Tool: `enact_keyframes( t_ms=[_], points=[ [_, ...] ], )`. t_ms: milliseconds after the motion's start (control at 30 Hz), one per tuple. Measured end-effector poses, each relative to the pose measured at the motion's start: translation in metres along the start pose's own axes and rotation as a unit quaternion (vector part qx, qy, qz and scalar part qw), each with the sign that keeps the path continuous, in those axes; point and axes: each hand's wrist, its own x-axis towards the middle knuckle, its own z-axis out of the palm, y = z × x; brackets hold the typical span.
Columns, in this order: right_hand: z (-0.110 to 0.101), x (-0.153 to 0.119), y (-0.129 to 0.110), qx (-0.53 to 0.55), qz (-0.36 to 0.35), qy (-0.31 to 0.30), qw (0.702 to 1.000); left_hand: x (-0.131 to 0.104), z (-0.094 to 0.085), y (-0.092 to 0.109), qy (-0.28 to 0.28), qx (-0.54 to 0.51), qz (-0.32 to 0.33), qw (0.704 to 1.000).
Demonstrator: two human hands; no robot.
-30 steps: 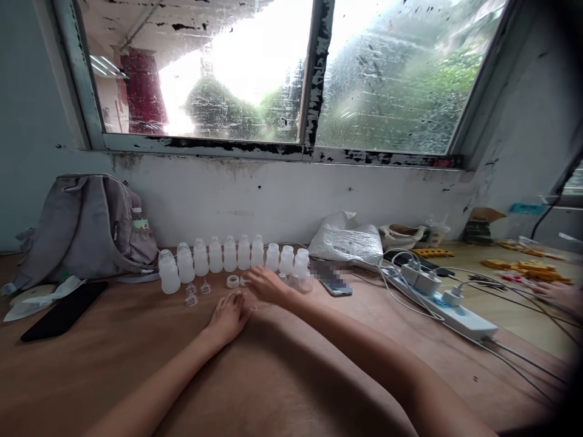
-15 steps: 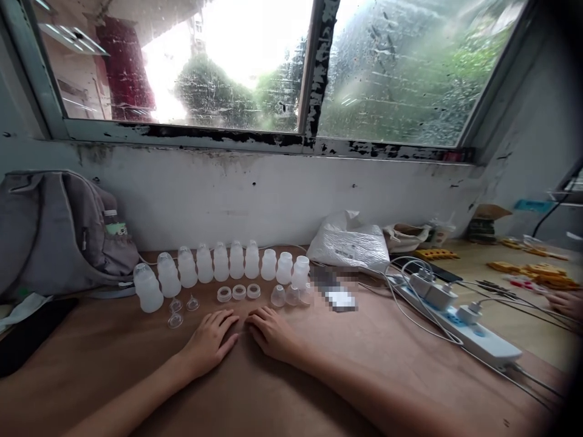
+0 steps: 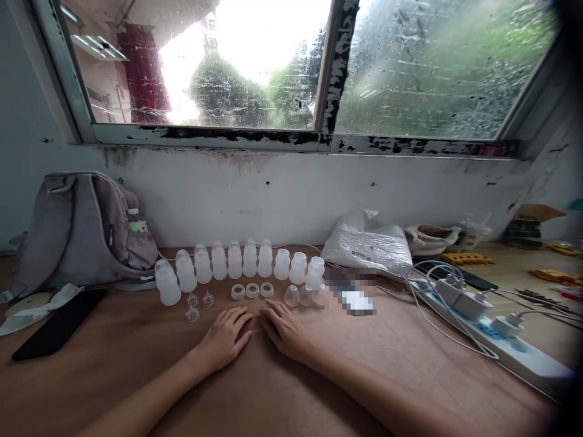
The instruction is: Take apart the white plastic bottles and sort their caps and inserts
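My left hand (image 3: 226, 335) lies on the tabletop, fingers stretched out and holding nothing. Beside it, my right hand (image 3: 286, 331) also rests open, its fingertips just in front of a row of three white bottle rings (image 3: 252, 291). Several frosted baby bottles (image 3: 234, 261) stand upright in a curved row beyond. Those on the left and middle wear clear caps, while the right-hand ones, such as the end bottle (image 3: 315, 273), show open necks. Three clear silicone teats (image 3: 192, 314) lie left of the rings. Clear dome caps (image 3: 292, 295) sit to their right.
A grey backpack (image 3: 91, 230) and a black phone-like slab (image 3: 59, 325) are on the left. Toward the right are a silvery plastic bag (image 3: 368, 246), a blurred-out patch (image 3: 357, 301) and a white power strip (image 3: 531, 352) with chargers and cables. Yellow parts (image 3: 553, 276) lie farther right.
My view has turned left, so the scene sits farther right in the picture. My right hand has edged forward toward the rings. Another person's hand at the far right has left the view.
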Motion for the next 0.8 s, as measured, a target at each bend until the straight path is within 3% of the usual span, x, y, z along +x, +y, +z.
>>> enact_keyframes(
  t_ms=[200,333,567,700,800],
  points=[
    [0.018,0.004,0.015,-0.039,0.031,-0.001,0.999,-0.001,-0.006,0.002,0.046,-0.002,0.025,0.999],
    [0.021,0.01,0.016,-0.064,0.034,-0.005,0.997,-0.015,-0.018,-0.007,0.1,0.043,0.017,0.994],
    [0.015,0.008,0.008,-0.109,0.019,0.03,0.993,-0.053,-0.028,-0.054,0.213,0.113,-0.128,0.962],
    [0.017,0.013,0.011,-0.116,0.041,0.066,0.99,-0.057,-0.021,-0.076,0.219,0.103,-0.208,0.948],
    [0.019,0.018,0.014,-0.113,0.075,0.071,0.988,-0.052,-0.017,-0.084,0.205,0.088,-0.224,0.949]
  ],
)
